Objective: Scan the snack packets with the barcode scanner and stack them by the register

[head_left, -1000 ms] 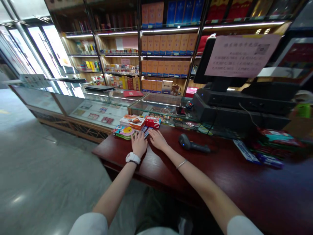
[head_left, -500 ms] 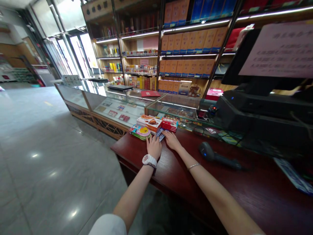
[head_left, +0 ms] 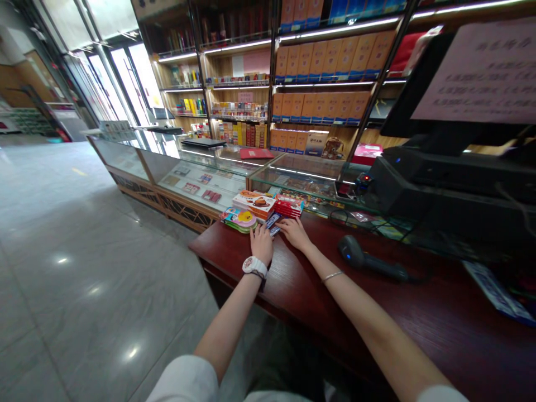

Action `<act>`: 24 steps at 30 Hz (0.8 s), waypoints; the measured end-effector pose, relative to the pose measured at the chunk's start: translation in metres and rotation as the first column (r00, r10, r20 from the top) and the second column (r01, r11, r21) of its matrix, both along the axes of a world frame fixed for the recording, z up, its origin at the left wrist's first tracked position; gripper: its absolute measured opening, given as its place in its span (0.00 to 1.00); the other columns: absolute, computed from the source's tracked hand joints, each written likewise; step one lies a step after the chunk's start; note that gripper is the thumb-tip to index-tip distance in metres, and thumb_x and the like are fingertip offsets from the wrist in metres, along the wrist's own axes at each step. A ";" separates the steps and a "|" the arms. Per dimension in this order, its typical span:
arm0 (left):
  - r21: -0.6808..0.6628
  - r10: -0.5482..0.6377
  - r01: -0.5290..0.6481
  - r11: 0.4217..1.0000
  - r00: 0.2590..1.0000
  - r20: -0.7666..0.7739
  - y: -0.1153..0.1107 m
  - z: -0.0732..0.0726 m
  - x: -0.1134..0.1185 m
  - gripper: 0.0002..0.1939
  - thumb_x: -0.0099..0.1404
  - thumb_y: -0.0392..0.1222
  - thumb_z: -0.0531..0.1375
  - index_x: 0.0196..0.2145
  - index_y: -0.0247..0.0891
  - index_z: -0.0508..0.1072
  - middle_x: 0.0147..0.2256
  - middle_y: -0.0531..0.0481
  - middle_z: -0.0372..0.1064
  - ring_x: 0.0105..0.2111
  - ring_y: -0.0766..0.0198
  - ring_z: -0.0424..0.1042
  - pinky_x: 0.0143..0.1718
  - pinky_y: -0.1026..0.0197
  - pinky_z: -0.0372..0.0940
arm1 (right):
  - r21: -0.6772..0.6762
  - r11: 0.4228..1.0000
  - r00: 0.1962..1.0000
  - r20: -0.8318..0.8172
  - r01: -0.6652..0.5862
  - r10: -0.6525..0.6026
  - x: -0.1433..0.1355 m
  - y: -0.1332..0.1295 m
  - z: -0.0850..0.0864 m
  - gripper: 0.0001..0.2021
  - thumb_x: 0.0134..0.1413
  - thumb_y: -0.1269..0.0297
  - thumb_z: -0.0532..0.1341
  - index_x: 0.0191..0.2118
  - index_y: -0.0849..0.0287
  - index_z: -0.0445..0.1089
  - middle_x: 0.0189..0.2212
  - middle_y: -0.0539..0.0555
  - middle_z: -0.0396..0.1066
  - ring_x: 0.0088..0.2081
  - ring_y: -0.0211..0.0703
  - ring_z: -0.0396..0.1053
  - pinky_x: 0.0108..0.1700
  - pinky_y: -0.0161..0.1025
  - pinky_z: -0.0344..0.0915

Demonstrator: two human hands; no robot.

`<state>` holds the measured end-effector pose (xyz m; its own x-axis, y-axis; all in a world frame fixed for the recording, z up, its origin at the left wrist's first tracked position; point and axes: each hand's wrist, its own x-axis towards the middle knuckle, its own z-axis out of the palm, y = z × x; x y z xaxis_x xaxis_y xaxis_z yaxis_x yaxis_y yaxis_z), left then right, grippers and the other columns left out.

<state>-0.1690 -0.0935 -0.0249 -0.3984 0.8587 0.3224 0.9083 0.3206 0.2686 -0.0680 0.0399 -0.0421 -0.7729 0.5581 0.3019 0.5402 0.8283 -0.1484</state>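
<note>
On the dark red desk (head_left: 301, 279), my left hand (head_left: 262, 244) rests with its fingers apart, fingertips at the blue-and-white packets (head_left: 273, 223) and beside the green-edged, rounded packs (head_left: 240, 219). My right hand (head_left: 295, 233) lies just to the right, fingers spread, its fingertips touching the right side of the same blue-and-white packets. Behind the hands stand a stack of white-and-orange boxes (head_left: 255, 203) and a stack of red packs (head_left: 288, 205). Neither hand is closed around anything.
A black barcode scanner (head_left: 355, 254) lies right of my right hand. Behind the desk runs a glass display counter (head_left: 305, 177). A monitor (head_left: 469, 84) with a pink paper stands at the right. A blue packet (head_left: 498, 290) lies near the right edge.
My right hand has shifted slightly back from the packets, and more of them shows between the hands. The camera view has tilted a little.
</note>
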 end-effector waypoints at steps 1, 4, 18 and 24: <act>0.001 0.000 0.000 1.000 1.000 0.014 0.000 0.000 0.000 0.17 0.67 0.37 0.55 0.53 0.37 0.70 0.59 0.43 0.65 0.63 0.52 0.57 0.66 0.44 0.48 | 0.018 1.000 1.000 0.006 -0.012 0.012 0.002 -0.001 0.001 0.19 0.66 0.67 0.51 0.58 0.50 0.69 0.53 0.55 0.71 0.57 0.49 0.64 0.66 0.57 0.44; 0.010 0.005 -0.005 1.000 0.999 0.051 0.000 0.001 0.000 0.15 0.66 0.36 0.55 0.51 0.36 0.71 0.59 0.44 0.65 0.63 0.53 0.57 0.66 0.45 0.48 | 0.057 0.998 0.999 0.007 -0.036 0.036 0.009 -0.003 0.005 0.18 0.65 0.67 0.52 0.55 0.49 0.71 0.51 0.56 0.72 0.55 0.48 0.65 0.67 0.56 0.43; 0.357 -0.158 0.127 0.925 0.986 0.058 0.010 0.005 0.006 0.10 0.67 0.39 0.58 0.46 0.41 0.72 0.55 0.46 0.70 0.59 0.51 0.63 0.64 0.42 0.52 | 0.520 0.853 0.983 -0.141 -0.031 0.121 0.049 -0.020 0.040 0.18 0.61 0.74 0.55 0.54 0.53 0.72 0.51 0.54 0.74 0.53 0.50 0.66 0.67 0.58 0.48; 0.442 -0.309 0.283 0.851 0.951 -0.015 0.023 0.029 0.025 0.12 0.65 0.37 0.60 0.47 0.40 0.71 0.54 0.45 0.70 0.58 0.53 0.63 0.63 0.42 0.53 | 0.514 0.857 0.968 -0.224 0.020 0.112 0.085 -0.025 0.063 0.19 0.62 0.74 0.54 0.54 0.54 0.71 0.57 0.54 0.70 0.59 0.51 0.63 0.67 0.59 0.51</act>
